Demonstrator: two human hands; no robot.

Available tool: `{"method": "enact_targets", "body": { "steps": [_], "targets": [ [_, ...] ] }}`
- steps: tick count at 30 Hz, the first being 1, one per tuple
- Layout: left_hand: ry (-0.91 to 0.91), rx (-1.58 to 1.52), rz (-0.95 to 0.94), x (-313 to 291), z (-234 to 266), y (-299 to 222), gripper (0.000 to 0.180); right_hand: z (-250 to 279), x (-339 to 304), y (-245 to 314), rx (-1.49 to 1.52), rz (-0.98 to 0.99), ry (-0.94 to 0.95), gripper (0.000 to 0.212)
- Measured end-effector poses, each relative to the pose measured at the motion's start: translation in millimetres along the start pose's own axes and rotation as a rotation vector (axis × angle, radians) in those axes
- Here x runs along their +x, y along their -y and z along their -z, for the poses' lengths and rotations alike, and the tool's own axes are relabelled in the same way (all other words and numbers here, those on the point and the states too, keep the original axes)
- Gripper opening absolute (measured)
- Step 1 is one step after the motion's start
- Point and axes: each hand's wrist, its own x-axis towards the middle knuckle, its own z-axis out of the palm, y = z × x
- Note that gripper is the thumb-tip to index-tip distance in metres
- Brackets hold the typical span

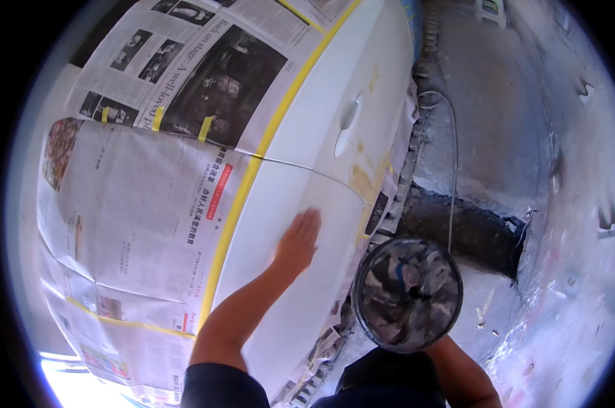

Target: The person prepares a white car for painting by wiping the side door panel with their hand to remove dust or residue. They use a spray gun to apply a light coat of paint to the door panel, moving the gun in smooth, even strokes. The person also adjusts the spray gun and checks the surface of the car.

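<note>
My left hand [299, 243] lies flat on the white car door [267, 217], fingers stretched out, just below the seam between two panels. It holds nothing. Yellowish-brown patches and a white door handle [348, 124] show farther up the bodywork. A round, paint-smeared lid [406, 292] with a dark knob at its middle is held up in front of me; it looks like the top of a spray gun's cup. My right forearm [462, 374] reaches under it. The lid hides the right hand's fingers and whatever is below.
Newspaper [151, 190] covers the car's upper part, edged by yellow masking tape [243, 187]. A thin hose [454, 143] runs along the grey floor [484, 115] beside a dark trench [457, 224]. A pale stool [490, 10] stands at the far end; a stained wall [566, 285] rises right.
</note>
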Motion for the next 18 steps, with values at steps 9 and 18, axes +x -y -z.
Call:
{"method": "enact_targets", "body": {
  "steps": [9,18],
  "targets": [
    [-0.140,0.104,0.312,77.2,39.1,57.8,0.072,-18.6,10.1,9.2,0.178,-0.166,0.046,0.045],
    [-0.137,-0.174,0.218,-15.2,17.6,35.2,0.077,-14.0,-1.3,10.1,0.055,-0.142,0.028,0.039]
  ]
}}
